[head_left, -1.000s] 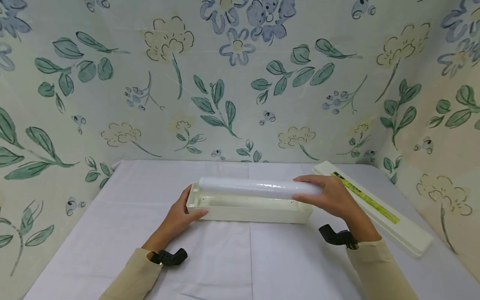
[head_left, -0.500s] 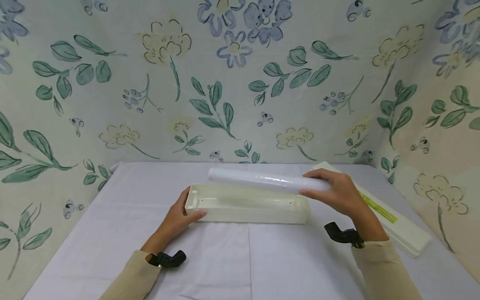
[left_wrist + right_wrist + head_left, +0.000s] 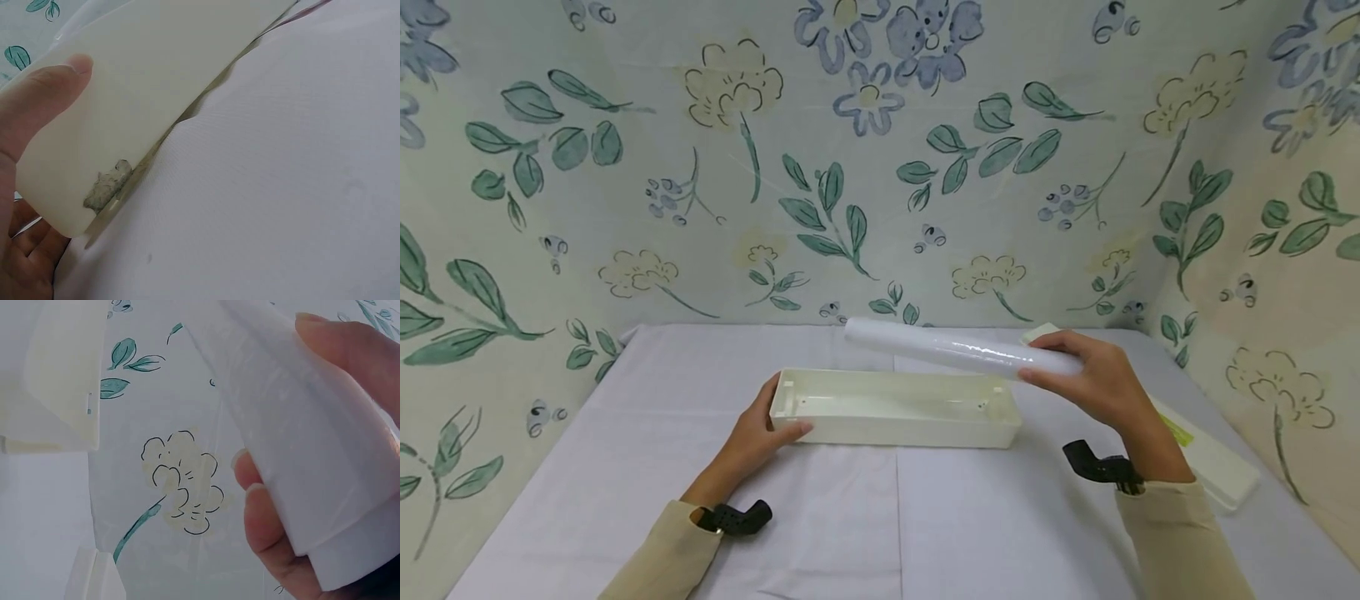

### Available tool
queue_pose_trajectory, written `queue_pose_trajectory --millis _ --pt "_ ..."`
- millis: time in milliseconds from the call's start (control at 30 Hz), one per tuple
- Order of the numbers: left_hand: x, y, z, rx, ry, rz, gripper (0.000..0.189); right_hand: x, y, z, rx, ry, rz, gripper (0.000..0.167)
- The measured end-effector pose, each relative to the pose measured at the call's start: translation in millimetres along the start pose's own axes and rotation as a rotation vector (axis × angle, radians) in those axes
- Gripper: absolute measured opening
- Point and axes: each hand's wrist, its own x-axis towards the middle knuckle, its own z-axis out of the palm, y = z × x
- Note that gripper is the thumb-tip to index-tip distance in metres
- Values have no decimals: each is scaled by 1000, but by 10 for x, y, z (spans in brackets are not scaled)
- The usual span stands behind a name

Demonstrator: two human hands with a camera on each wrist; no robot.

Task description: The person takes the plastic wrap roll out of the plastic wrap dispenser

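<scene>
My right hand (image 3: 1093, 375) grips the right end of a white, glossy roll of cling film (image 3: 947, 346) and holds it above and behind an open box. In the right wrist view, a narrower core (image 3: 356, 547) sticks out at the roll's near end. The cream plastic box (image 3: 895, 429) stands on the table with its inside bare and small fittings at both ends. My left hand (image 3: 760, 433) grips its left end, thumb across the front wall and fingers round the end. In the left wrist view, a grey torn patch (image 3: 109, 187) marks the wall's lower corner.
A long cream lid (image 3: 1221, 467) with a yellow-green label (image 3: 1176, 429) lies slanted at the right, partly hidden behind my right arm. White cloth (image 3: 820, 533) with creases covers the table. A flower-patterned curtain (image 3: 880, 167) closes off the back and sides.
My right hand has lifted the roll up out of the box and moved it right, its left end tilting higher. My left hand and the box have stayed in place.
</scene>
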Motion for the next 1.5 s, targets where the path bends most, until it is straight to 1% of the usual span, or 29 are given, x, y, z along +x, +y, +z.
queue_pose_trajectory --millis 333,533,800,1067,1167,1400,1500 --pt "6 -11 8 -3 -6 -12 105 -18 50 -48 -25 36 48 50" --pt "9 -11 7 -4 -2 -9 105 -13 107 -77 -37 57 52 50" --pt "13 -7 2 -3 -3 -1 105 -13 162 -128 -74 79 89 50" --pt "17 -20 4 -7 -3 0 104 -18 188 -155 -92 85 100 51" --pt "12 -28 5 -12 -2 11 104 -24 208 -162 -106 93 100 51" --pt "-1 -42 -7 -53 -6 5 103 -44 251 -184 -110 83 133 56" --pt "-1 -40 -14 -50 -5 10 103 -45 263 -197 -119 90 140 56"
